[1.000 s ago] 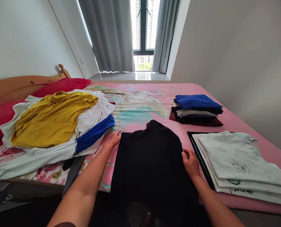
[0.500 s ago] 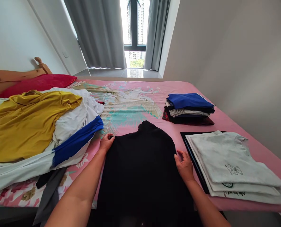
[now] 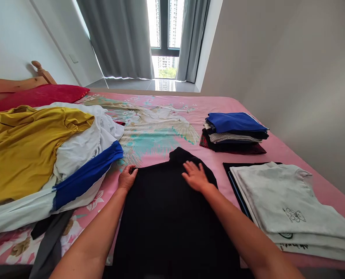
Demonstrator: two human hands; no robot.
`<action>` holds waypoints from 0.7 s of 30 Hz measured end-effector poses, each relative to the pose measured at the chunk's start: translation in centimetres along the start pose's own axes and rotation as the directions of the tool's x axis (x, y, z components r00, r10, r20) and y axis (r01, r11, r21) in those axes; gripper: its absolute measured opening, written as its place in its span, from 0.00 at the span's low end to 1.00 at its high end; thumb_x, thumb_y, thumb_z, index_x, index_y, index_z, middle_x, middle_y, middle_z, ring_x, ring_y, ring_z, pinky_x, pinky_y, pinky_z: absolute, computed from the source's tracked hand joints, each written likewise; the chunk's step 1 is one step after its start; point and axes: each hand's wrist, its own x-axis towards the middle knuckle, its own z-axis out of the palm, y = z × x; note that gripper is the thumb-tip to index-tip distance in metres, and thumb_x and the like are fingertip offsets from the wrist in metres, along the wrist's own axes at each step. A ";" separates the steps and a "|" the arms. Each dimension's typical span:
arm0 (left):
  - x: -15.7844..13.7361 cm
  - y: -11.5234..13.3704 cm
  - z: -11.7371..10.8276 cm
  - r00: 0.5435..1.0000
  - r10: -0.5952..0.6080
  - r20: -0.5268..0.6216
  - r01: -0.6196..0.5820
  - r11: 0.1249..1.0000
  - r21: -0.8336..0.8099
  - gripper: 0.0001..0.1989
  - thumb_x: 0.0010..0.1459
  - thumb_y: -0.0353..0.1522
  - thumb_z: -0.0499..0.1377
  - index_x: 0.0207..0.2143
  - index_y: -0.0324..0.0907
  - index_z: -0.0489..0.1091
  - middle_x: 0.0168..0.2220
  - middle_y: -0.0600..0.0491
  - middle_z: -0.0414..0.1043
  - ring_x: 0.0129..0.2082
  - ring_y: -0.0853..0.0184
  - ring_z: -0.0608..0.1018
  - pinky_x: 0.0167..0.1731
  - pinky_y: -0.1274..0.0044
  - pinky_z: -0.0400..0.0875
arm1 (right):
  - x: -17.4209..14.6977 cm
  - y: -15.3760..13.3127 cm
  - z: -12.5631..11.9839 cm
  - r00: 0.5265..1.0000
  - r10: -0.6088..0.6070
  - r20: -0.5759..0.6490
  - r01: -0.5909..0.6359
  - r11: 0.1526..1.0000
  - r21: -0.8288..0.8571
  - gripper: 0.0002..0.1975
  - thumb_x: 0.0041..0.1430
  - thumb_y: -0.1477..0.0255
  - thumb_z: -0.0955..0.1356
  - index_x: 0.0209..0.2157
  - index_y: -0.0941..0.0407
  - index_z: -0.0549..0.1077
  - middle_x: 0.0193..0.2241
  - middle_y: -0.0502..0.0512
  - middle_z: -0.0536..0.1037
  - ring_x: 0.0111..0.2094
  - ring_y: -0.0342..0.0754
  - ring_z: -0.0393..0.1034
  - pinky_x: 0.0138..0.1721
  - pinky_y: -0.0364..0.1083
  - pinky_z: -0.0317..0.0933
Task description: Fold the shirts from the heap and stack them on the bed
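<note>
A black high-necked shirt (image 3: pixel 172 217) lies spread on the bed in front of me, its collar pointing away. My left hand (image 3: pixel 127 178) grips its left shoulder corner, thumb on the edge and fingers bent. Below the collar, on the right of the shirt's upper part, my right hand (image 3: pixel 195 176) rests palm down with its fingers spread. The shirt's lower end runs out of view at the bottom.
Left of me is a loose heap with a yellow shirt (image 3: pixel 35 151) and a blue-and-white garment (image 3: pixel 87 174). On the right lie a stack of folded white T-shirts (image 3: pixel 285 201) and a smaller folded pile topped with blue cloth (image 3: pixel 236 122). A red pillow (image 3: pixel 44 96) is behind the heap.
My right hand has moved from the shirt's right edge inward and up onto its upper part, opening flat. The left hand stays at the left shoulder corner. The view has shifted slightly.
</note>
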 end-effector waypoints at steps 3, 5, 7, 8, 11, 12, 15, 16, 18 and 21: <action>-0.1 0.1 0.1 1.000 -0.010 -0.004 0.010 1.000 -0.008 0.17 0.51 0.42 0.57 0.41 0.45 0.71 0.36 0.51 0.76 0.37 0.63 0.77 0.39 0.74 0.69 | 1.4 3.1 -0.5 0.958 0.283 -0.042 -0.285 0.957 -0.057 0.28 0.66 0.63 0.54 0.64 0.59 0.51 0.65 0.60 0.48 0.65 0.57 0.39 0.61 0.68 0.25; -0.2 0.1 0.1 1.000 -0.013 -0.007 0.012 1.000 -0.014 0.17 0.51 0.42 0.58 0.41 0.45 0.71 0.36 0.51 0.76 0.38 0.63 0.77 0.39 0.74 0.69 | 1.0 2.0 -0.5 0.955 0.274 -0.113 -0.282 0.958 -0.060 0.29 0.66 0.62 0.53 0.64 0.61 0.50 0.65 0.61 0.47 0.66 0.59 0.37 0.60 0.68 0.25; -0.2 0.1 0.1 1.000 -0.011 -0.009 0.011 1.000 -0.016 0.17 0.51 0.42 0.58 0.41 0.45 0.71 0.36 0.51 0.76 0.38 0.63 0.77 0.39 0.75 0.69 | -0.1 -0.4 -0.1 0.984 0.078 -0.162 -0.089 0.994 -0.064 0.30 0.66 0.60 0.53 0.65 0.58 0.49 0.66 0.58 0.46 0.66 0.55 0.35 0.62 0.64 0.28; -0.1 0.0 0.2 1.000 -0.010 -0.011 0.010 1.000 -0.016 0.17 0.51 0.42 0.58 0.41 0.45 0.71 0.36 0.51 0.76 0.38 0.64 0.77 0.39 0.75 0.69 | -0.8 -1.3 0.2 0.987 -0.054 -0.152 0.044 0.997 -0.067 0.29 0.66 0.59 0.53 0.65 0.56 0.49 0.66 0.55 0.46 0.66 0.52 0.34 0.64 0.61 0.30; -0.1 -0.1 0.3 1.000 -0.014 -0.025 0.014 1.000 -0.010 0.17 0.51 0.43 0.58 0.41 0.44 0.70 0.36 0.52 0.76 0.37 0.64 0.77 0.40 0.75 0.69 | -1.9 -1.0 0.6 0.986 -0.154 -0.065 0.151 0.987 -0.056 0.28 0.65 0.57 0.54 0.63 0.52 0.54 0.65 0.53 0.50 0.66 0.50 0.39 0.64 0.57 0.33; 0.0 -0.1 0.4 0.999 -0.015 -0.028 0.015 1.000 -0.007 0.17 0.51 0.43 0.58 0.41 0.44 0.70 0.36 0.52 0.76 0.37 0.64 0.77 0.40 0.75 0.69 | -2.0 -0.1 0.5 0.997 -0.053 -0.056 0.050 0.997 -0.054 0.28 0.65 0.58 0.55 0.63 0.54 0.56 0.64 0.55 0.51 0.65 0.52 0.41 0.63 0.59 0.33; 0.0 0.0 0.5 0.999 -0.014 -0.029 0.014 1.000 0.001 0.17 0.50 0.43 0.59 0.40 0.44 0.71 0.36 0.51 0.76 0.36 0.64 0.77 0.40 0.75 0.69 | -2.1 2.8 -0.5 0.956 0.273 -0.104 -0.279 0.959 -0.047 0.28 0.66 0.62 0.54 0.62 0.62 0.55 0.63 0.64 0.53 0.64 0.59 0.44 0.61 0.66 0.31; 0.0 0.1 0.5 1.000 -0.013 -0.028 0.013 1.000 0.003 0.17 0.50 0.43 0.59 0.40 0.44 0.71 0.36 0.51 0.75 0.37 0.64 0.77 0.40 0.75 0.69 | -2.3 3.1 -0.8 0.941 0.316 -0.125 -0.323 0.945 -0.046 0.28 0.67 0.62 0.53 0.63 0.63 0.54 0.63 0.65 0.52 0.64 0.59 0.44 0.60 0.67 0.30; 0.0 0.3 0.4 0.999 -0.013 -0.029 0.014 1.000 0.009 0.17 0.49 0.43 0.60 0.39 0.44 0.71 0.35 0.51 0.75 0.36 0.64 0.76 0.40 0.75 0.69 | -3.1 2.7 -0.9 0.954 0.256 -0.156 -0.268 0.961 -0.061 0.29 0.67 0.61 0.53 0.64 0.62 0.52 0.64 0.63 0.50 0.65 0.57 0.40 0.61 0.65 0.28; 0.1 0.4 0.4 0.999 -0.020 -0.047 0.021 1.000 0.010 0.18 0.49 0.44 0.60 0.39 0.44 0.71 0.35 0.52 0.75 0.36 0.64 0.76 0.39 0.75 0.68 | -4.9 1.3 -0.1 0.993 -0.011 -0.115 0.000 0.996 -0.089 0.29 0.66 0.58 0.53 0.64 0.54 0.52 0.65 0.54 0.48 0.66 0.51 0.37 0.64 0.58 0.29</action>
